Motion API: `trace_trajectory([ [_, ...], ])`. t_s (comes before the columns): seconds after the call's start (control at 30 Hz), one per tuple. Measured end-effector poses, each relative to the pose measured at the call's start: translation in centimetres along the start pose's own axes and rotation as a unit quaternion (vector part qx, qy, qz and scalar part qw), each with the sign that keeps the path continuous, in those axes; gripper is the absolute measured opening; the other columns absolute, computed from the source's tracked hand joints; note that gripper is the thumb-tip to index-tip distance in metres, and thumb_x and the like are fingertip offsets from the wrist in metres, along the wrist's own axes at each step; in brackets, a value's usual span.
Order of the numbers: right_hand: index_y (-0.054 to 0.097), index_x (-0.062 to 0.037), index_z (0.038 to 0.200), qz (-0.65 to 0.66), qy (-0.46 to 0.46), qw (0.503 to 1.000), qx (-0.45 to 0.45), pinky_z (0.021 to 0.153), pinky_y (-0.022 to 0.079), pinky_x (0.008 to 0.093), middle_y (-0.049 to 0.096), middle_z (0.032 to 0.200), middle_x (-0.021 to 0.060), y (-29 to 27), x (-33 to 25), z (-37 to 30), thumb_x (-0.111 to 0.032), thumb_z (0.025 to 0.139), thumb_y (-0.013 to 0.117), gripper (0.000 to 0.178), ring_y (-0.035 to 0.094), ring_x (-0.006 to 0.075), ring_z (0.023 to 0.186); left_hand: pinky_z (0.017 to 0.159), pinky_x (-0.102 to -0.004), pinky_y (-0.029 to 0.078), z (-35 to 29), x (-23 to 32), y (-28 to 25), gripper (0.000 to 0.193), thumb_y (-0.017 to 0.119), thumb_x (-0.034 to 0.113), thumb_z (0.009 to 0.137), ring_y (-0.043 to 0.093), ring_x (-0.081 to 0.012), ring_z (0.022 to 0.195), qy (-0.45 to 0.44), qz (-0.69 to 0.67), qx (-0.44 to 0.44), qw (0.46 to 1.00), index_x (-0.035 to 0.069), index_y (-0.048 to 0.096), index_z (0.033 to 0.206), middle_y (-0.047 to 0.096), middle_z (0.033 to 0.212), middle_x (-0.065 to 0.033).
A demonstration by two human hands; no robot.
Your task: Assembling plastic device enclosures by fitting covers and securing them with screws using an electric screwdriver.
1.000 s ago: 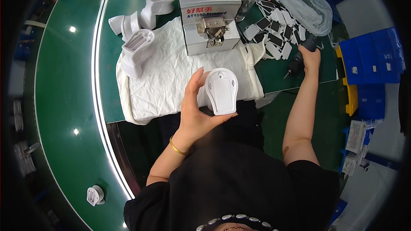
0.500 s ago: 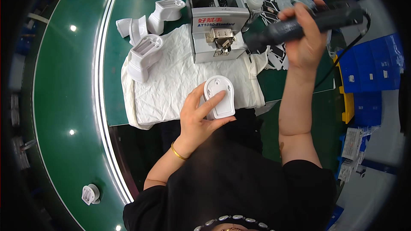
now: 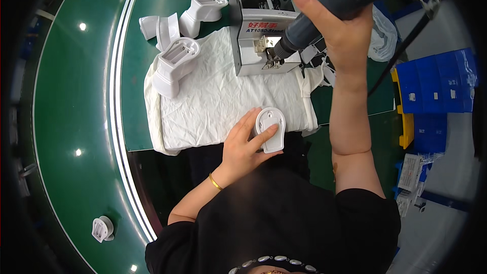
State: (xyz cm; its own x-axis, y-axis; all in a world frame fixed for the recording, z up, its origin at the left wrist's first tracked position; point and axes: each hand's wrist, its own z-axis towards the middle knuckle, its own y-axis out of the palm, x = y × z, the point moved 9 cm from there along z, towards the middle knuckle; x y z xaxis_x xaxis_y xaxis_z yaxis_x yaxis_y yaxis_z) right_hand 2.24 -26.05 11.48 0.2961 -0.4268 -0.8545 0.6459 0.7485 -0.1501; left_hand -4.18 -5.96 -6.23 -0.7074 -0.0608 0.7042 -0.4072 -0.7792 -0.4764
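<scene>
My left hand (image 3: 247,144) is closed round a white plastic housing (image 3: 273,134), its thumb lying across the recessed face, at the front edge of a white cloth (image 3: 218,101). Small holes show in that face. In my right hand (image 3: 345,33) is a dark corded electric screwdriver (image 3: 332,1), tilted down to the left. Its tip reaches the front outlet of a grey screw feeder (image 3: 251,45); whether a screw sits on the bit is too small to tell.
Several white plastic housings, one of them here (image 3: 175,66), stand left of the feeder. Another small white part (image 3: 102,229) lies on the green surface (image 3: 71,106) at lower left. Blue bins (image 3: 436,83) stand at right. A clear plastic bag (image 3: 383,35) lies behind the screwdriver's cord.
My right hand has brought the screwdriver leftward and down, from beside the feeder to its outlet. My left hand, with the housing, has shifted slightly down and to the right.
</scene>
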Motion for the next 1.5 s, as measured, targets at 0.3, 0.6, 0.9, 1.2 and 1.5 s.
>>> trace_trajectory([
  [0.3,0.048,0.0014,0.125,0.16,-0.005,0.986,0.046,0.062,0.051,0.0264,0.063,0.082,0.0044,0.9,1.3,-1.7,-0.004,0.08,0.077,0.053,0.063,0.0137,0.066,0.096,-0.0402,0.051,-0.4,0.0,0.2,0.063,0.09,0.027,0.058,0.056,-0.0373,0.123,-0.001,0.015,-0.003,1.0,0.019,0.069,0.117,0.054,0.137,-0.0177],
  [0.6,0.035,-0.001,0.129,0.013,-0.043,0.99,-0.135,0.064,0.05,0.0375,0.055,0.075,0.0092,0.9,-3.7,-9.1,-0.01,0.09,0.061,0.047,0.056,0.0166,0.062,0.094,-0.04,0.053,-0.5,-0.2,0.1,0.066,0.091,0.023,0.057,0.058,-0.0374,0.121,-0.01,-0.003,-0.005,1.0,0.02,0.069,0.119,0.056,0.134,-0.0179],
  [0.9,0.035,-0.003,0.129,-0.039,-0.059,0.985,-0.16,0.066,0.051,0.0375,0.056,0.077,0.0087,1.1,-4.0,-10.3,-0.011,0.09,0.062,0.048,0.057,0.0164,0.064,0.092,-0.0394,0.054,-0.6,-0.5,0.0,0.064,0.09,0.023,0.058,0.059,-0.0369,0.121,-0.016,-0.019,-0.002,1.0,0.02,0.07,0.119,0.056,0.134,-0.0189],
  [1.2,0.034,-0.0057,0.129,-0.106,-0.045,0.973,-0.198,0.071,0.05,0.0384,0.054,0.079,0.0076,1.4,-4.3,-10.8,-0.011,0.089,0.061,0.049,0.056,0.0161,0.067,0.092,-0.0393,0.053,-0.5,-0.4,-0.2,0.062,0.09,0.023,0.06,0.059,-0.0375,0.121,-0.02,-0.024,0.002,1.0,0.021,0.07,0.119,0.056,0.134,-0.018],
  [1.5,0.034,-0.0069,0.126,-0.096,-0.035,0.974,-0.201,0.071,0.049,0.039,0.053,0.079,0.0071,2.0,-4.1,-11.0,-0.009,0.088,0.059,0.046,0.055,0.0159,0.067,0.092,-0.0398,0.053,-0.6,-0.6,-0.1,0.063,0.09,0.023,0.058,0.059,-0.0378,0.12,-0.017,-0.029,0.004,0.999,0.02,0.07,0.118,0.056,0.134,-0.019],
])
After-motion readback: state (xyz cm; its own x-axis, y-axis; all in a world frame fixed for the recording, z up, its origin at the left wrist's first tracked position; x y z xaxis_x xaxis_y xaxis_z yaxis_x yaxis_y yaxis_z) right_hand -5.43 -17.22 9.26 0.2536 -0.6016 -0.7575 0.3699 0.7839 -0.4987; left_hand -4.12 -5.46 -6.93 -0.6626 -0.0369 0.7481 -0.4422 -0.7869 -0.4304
